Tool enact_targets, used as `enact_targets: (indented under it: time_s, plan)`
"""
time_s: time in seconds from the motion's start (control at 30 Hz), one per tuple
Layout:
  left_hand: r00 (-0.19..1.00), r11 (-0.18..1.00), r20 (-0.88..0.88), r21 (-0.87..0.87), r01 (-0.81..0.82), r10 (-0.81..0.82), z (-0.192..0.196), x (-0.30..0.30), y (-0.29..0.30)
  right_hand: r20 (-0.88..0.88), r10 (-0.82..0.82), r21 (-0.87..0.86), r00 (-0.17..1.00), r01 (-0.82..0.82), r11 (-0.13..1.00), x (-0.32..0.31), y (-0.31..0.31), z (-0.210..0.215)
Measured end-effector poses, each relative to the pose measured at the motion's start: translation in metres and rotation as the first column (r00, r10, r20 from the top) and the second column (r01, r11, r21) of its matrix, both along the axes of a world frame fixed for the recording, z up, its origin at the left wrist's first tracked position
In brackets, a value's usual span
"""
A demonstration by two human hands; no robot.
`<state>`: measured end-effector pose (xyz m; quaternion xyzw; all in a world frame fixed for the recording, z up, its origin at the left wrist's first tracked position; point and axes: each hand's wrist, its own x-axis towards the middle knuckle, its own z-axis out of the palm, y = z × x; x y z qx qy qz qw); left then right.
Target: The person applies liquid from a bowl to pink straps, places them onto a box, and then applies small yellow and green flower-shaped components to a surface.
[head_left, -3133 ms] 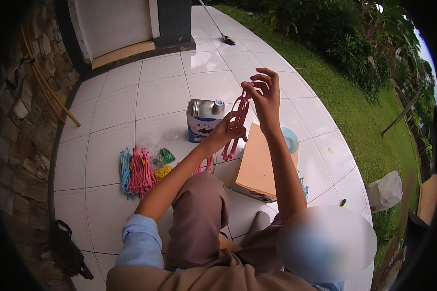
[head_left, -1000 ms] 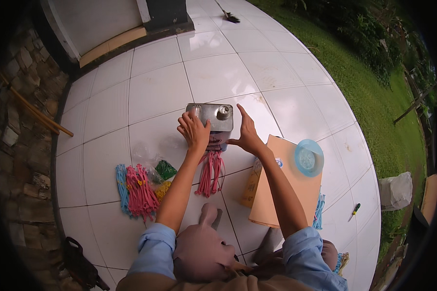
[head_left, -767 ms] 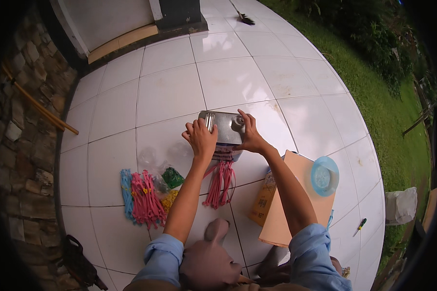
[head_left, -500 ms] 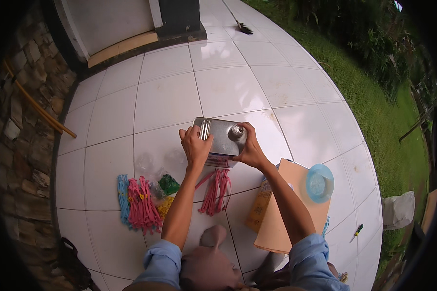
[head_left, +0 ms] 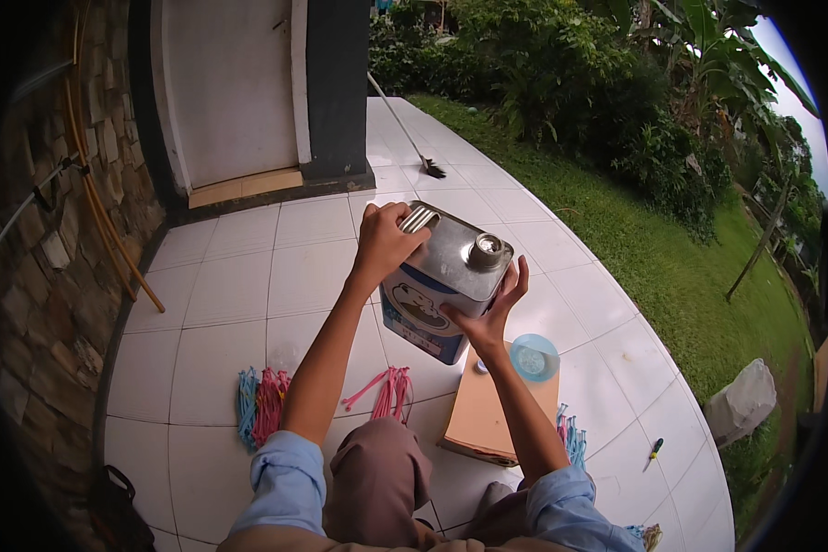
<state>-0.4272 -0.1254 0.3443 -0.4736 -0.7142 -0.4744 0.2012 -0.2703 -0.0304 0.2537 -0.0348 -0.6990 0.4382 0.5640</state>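
Observation:
A rectangular metal can [head_left: 455, 267] is raised off the floor, tilted, its silver top with a round screw neck facing me. Its front carries a blue and white printed label. My left hand [head_left: 386, 244] grips the handle on its top left edge. My right hand [head_left: 490, 317] holds the can's lower right side, thumb across the front and fingers along the side. Below it on the tiles lie pink plastic strips [head_left: 394, 390]. A brown cardboard box [head_left: 488, 409] is beside my right forearm, with a translucent blue bowl [head_left: 534, 358] on its far right corner.
More pink strips [head_left: 269, 405] and blue strips [head_left: 247, 405] lie left of my forearm. Other blue strips [head_left: 573, 440] are right of the box. A screwdriver [head_left: 654, 453] lies farther right, near a white sack [head_left: 743, 400]. A broom [head_left: 431, 167] rests ahead; a stone wall bounds the left.
Both hands have lifted the can toward me and tipped it, so its labelled front now shows. The view has tilted up, showing more of the door and garden.

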Motion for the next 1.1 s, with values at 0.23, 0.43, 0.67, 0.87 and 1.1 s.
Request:
enact_targets:
  time_s: [0.23, 0.43, 0.67, 0.87, 1.1]
  plan:
    - [0.891, 0.835, 0.336, 0.544, 0.082, -0.306, -0.023, 0.056, 0.025, -0.059, -0.072, -0.188, 0.996, 0.06, 0.98, 0.078, -0.016, 0.037]
    - [-0.008, 0.841, 0.861, 0.495, -0.217, -0.509, -0.153, 0.104, 0.032, -0.226, -0.253, -0.289, 0.941, 0.183, 0.94, 0.1, 0.004, 0.063]
    - [-0.302, 0.434, 0.558, 0.812, 0.39, -0.773, -0.14, 0.146, 0.064, -0.432, -0.251, -0.549, 0.866, -0.031, 0.835, 0.126, 0.036, 0.079]
    - [-0.212, 0.588, 0.624, 0.78, 0.213, -0.752, -0.142, 0.119, 0.068, -0.25, -0.162, -0.684, 0.955, -0.056, 0.727, 0.128, 0.067, 0.02]
    - [0.03, 0.712, 0.735, 0.645, 0.277, -0.677, -0.156, 0.08, 0.067, -0.134, -0.156, -0.909, 0.979, -0.059, 0.413, 0.131, 0.074, -0.054]
